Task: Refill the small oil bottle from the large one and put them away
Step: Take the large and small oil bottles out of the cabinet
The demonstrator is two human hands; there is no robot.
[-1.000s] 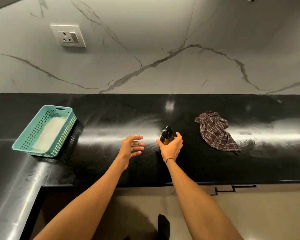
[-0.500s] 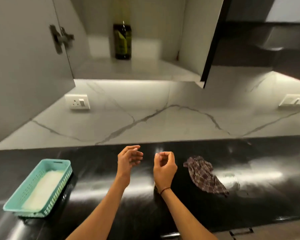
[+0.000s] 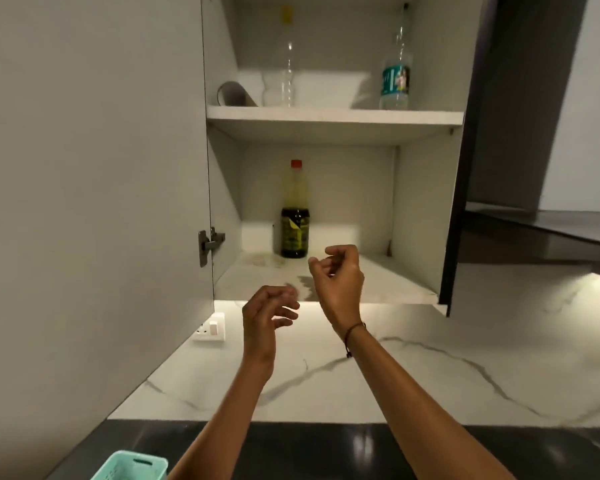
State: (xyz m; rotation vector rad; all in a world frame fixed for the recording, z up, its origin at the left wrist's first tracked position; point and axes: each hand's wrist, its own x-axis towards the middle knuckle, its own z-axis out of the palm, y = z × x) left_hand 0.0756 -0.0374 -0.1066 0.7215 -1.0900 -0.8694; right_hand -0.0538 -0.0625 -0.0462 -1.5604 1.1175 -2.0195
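A second ago the right hand [image 3: 338, 275] was wrapped around the small oil bottle on the table, with the left hand [image 3: 267, 311] spread beside it. Half a second ago it had let go, and both hands were rising while the view tipped upward. Now the small bottle is out of view, below the frame, and the open cabinet fills the picture. By my reading the small bottle has been set down and the person is going for the large one, so the refill itself has not begun.

The large oil bottle [image 3: 294, 216], red-capped with a dark label, stands upright on the lower shelf [image 3: 388, 282], just beyond and slightly left of the right hand's fingertips and well above the left hand. Nothing touches it.

The right hand is raised in front of the shelf edge, fingers loosely curled inward, holding nothing. The left hand hangs lower and nearer the body, fingers half bent and apart, also empty. A thin cord circles the right wrist.

Further above both hands, on the upper shelf [image 3: 333, 116], stand a clear bottle [image 3: 286, 77] and a teal-labelled bottle [image 3: 395, 77]. Down by the left forearm, a corner of a teal basket [image 3: 132, 465] shows on the table [image 3: 326, 448].
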